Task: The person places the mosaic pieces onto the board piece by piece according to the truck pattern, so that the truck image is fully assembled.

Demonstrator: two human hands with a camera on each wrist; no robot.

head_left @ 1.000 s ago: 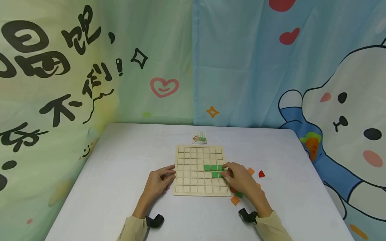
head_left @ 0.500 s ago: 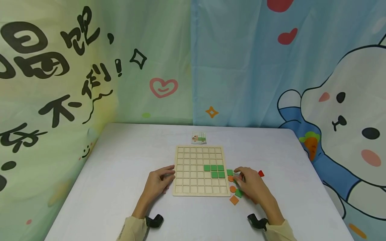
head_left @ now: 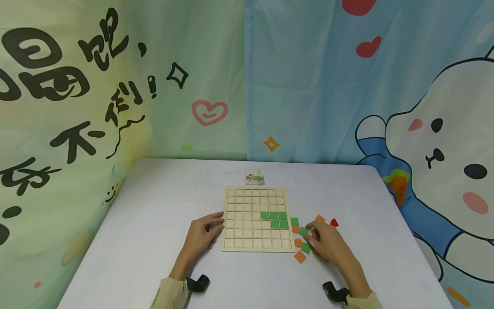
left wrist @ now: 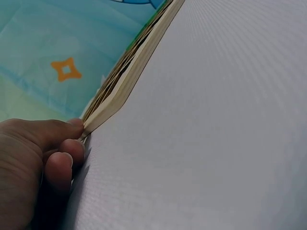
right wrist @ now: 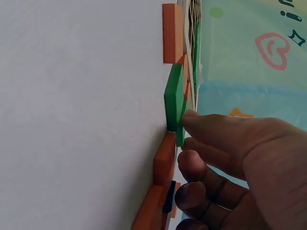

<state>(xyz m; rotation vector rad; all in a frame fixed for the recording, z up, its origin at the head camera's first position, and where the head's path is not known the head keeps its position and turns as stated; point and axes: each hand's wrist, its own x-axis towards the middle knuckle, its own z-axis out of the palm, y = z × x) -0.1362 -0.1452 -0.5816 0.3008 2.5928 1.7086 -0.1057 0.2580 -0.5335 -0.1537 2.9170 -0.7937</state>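
The left edge of the wooden board [head_left: 247, 234] is touched by the left hand [head_left: 203, 231], its grip relaxed and apart. On the worktop [head_left: 173, 193], just right of the board, a green tile [head_left: 303, 231] is touched by the right hand [head_left: 327, 241]; whether that grip is clamped cannot be told.

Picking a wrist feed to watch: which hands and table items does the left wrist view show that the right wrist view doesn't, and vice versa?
Only the left wrist view shows the left hand, its fingers at the edge of the pale wooden grid board. Only the right wrist view shows the right hand, with loose pieces near its fingers, including a flat green tile and flat orange tiles. Both show that board nearly edge-on, and the white tabletop.
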